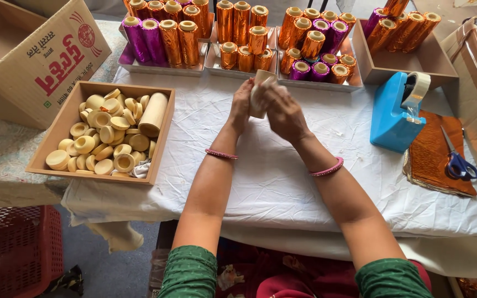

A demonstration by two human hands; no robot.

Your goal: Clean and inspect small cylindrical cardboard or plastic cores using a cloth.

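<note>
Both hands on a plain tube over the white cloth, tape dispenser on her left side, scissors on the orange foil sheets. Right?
Not quite: the head view shows the blue tape dispenser on the person's right side, not the left. The rest holds: left hand and right hand hold the plain tube over the white cloth, scissors on the orange foil sheets.

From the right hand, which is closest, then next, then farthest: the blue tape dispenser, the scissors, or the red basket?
Measured from the right hand, in the head view:
1. Tape dispenser: on the cloth just to that hand's right.
2. Scissors: farther right, lying on the orange foil sheets.
3. Red basket: far left, down on the floor.
</note>
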